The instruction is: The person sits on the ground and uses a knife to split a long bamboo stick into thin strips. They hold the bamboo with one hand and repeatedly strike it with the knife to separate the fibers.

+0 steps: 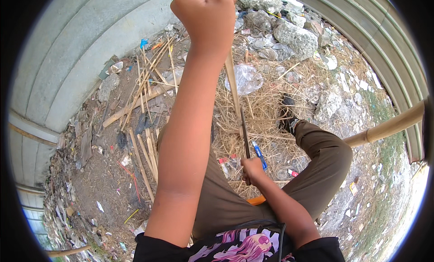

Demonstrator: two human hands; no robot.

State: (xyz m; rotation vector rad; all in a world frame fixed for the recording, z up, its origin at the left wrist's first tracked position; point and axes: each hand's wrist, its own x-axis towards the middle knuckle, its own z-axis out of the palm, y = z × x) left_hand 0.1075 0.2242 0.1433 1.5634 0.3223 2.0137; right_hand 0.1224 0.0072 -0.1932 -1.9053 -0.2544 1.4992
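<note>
My left hand (205,13) is raised at the top of the view, closed in a fist around the upper end of a long pale bamboo strip (233,83). The strip runs down toward my right hand (254,170), which is wrapped around a knife with a long, narrow dark blade (244,131). The blade lies against the lower part of the strip. The fingers hide most of the knife's handle. Just right of the blade, a blue utility knife (259,154) lies on the shavings between my legs.
Bamboo shavings (264,108) cover the ground ahead. Cut strips (143,153) and crossed sticks (147,81) lie to the left. Rubble rocks (296,38) sit far right beside a clear plastic bag (244,79). A bamboo pole (384,130) juts in at right; a grey wall (90,49) curves around the left.
</note>
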